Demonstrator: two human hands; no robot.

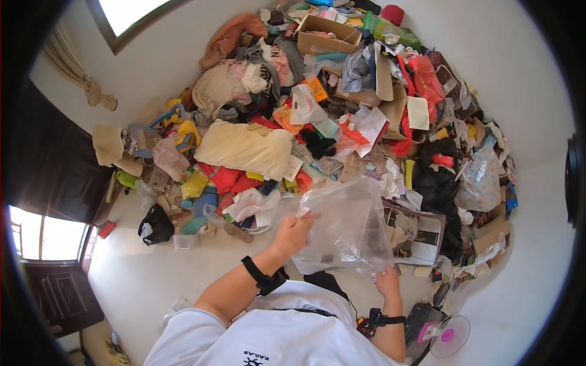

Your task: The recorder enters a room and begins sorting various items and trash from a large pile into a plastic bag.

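Note:
A clear plastic bag [345,219] is spread between my two hands in front of my body. My left hand [292,234] pinches its upper left side, with a finger showing through the film. At the lower right corner, my right hand [388,280] grips the edge. The bag looks flat and see-through, with light glinting off its creases. Behind its right side stands an open box [423,249] with a pale inside and several small items in it. Crumpled white paper [252,205] lies just beyond my left hand.
A large heap of clothes, bags and paper covers the floor ahead. On it lie a cream pillow [245,148], a cardboard box [328,36] and a black plastic bag [437,183]. A tied black bag [156,224] sits left; a fan [450,336] stands lower right.

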